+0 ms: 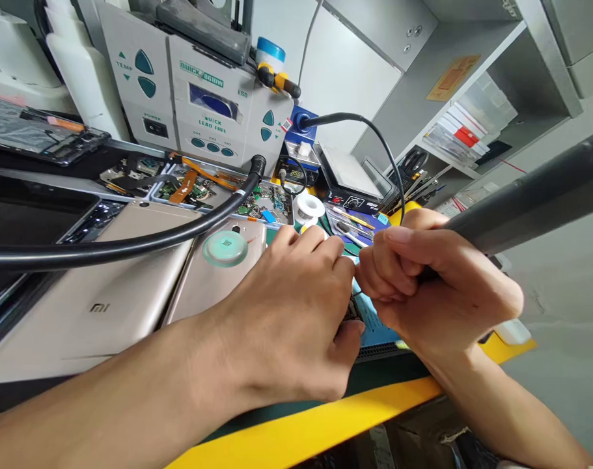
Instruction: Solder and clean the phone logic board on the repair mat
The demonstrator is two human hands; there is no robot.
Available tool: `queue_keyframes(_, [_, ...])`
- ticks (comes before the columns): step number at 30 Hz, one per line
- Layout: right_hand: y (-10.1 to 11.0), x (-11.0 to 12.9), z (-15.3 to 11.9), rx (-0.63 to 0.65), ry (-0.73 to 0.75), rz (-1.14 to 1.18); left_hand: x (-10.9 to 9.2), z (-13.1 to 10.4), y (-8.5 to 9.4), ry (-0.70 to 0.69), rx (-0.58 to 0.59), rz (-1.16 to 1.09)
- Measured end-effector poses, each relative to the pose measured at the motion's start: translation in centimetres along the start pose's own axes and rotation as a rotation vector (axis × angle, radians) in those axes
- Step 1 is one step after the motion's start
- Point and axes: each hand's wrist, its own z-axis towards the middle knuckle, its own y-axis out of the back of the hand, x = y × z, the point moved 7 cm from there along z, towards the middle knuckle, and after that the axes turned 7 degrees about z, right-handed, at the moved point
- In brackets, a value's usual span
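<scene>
My left hand [301, 312] is bent over the work area in the middle, its fingers curled down and their tips hidden behind the knuckles. Whatever it holds, if anything, cannot be made out. Right beside it, my right hand [433, 286] is closed, with the thumb on top and the fingers folded in; what lies inside the fist is hidden. A dark thick tube [535, 195] passes behind this hand toward the upper right. Between and below the hands show a small part of a dark circuit board [352, 310] and a blue mat [374, 329].
A grey hot-air station [211, 111] stands at the back, its black hose [179, 240] crossing the left side. Gold phone shells [101, 286] lie at left. Behind are a parts tray [291, 212], a solder spool [309, 206] and a black-framed device [357, 179]. A yellow edge [301, 433] runs in front.
</scene>
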Motion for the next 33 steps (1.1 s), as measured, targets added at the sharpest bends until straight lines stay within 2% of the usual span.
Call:
queue_keyframes(9, [0.11, 0.20, -0.18, 0.053, -0.011, -0.013, 0.02, -0.06, -0.02, 0.010, -0.015, 0.009])
queue_keyframes(24, [-0.17, 0.11, -0.33, 0.032, -0.015, 0.011, -0.06, -0.20, 0.05, 0.003, -0.040, 0.021])
queue_keyframes(33, [-0.18, 0.04, -0.30, 0.012, -0.015, 0.016, 0.06, -0.11, -0.10, 0.013, -0.004, 0.010])
